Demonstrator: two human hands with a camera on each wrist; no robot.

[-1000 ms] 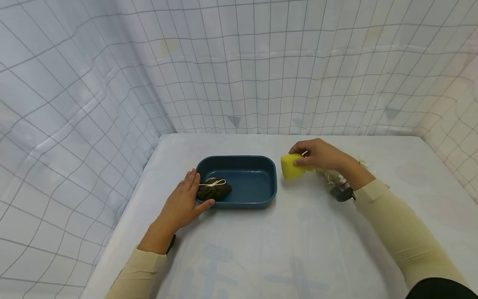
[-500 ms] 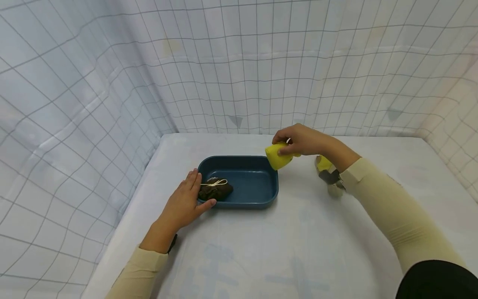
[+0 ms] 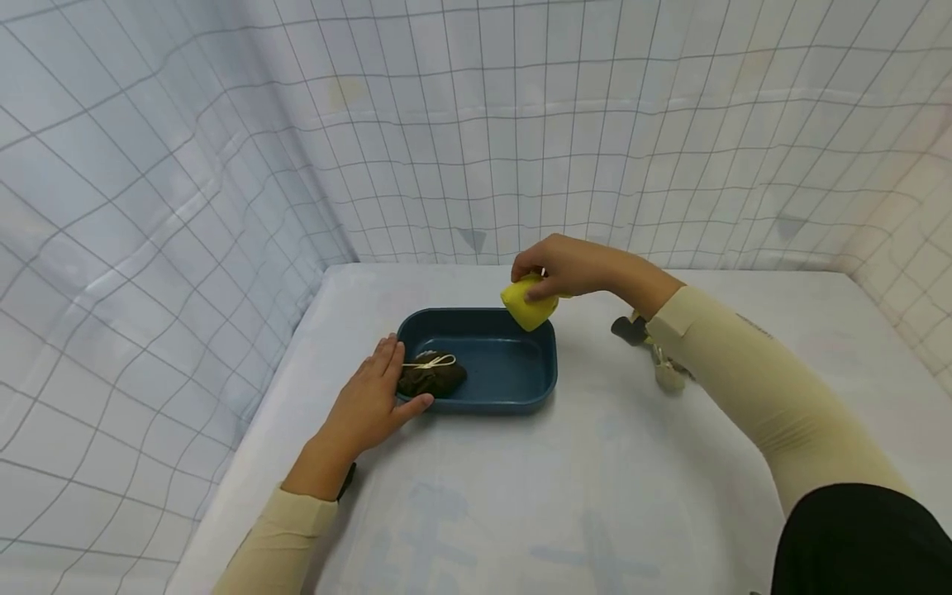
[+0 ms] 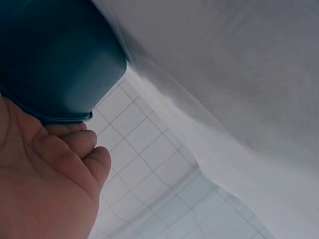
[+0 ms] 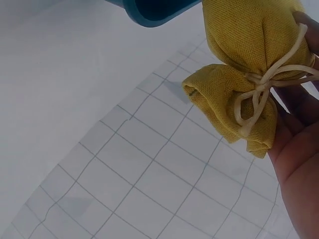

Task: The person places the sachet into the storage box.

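Grid-curtained (image 3: 476,124) recording booth

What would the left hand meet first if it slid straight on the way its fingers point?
The left hand lies flat against the blue tray, fingers pointing along its left end wall. Straight on looks like bare table, then the gridded curtain; depth is uncertain.

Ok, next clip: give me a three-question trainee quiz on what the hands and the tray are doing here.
1. True or false: the dark blue rectangular plastic tray is empty.
2. What does the right hand hold? A) yellow cloth pouch tied with string B) a spoon C) nothing
3. Fill in: the left hand rests against the tray's ____ end.

Key:
1. False: a dark brown cloth pouch tied with pale string lies inside.
2. A: the yellow cloth pouch tied with string, above the tray's far right corner.
3. Left.
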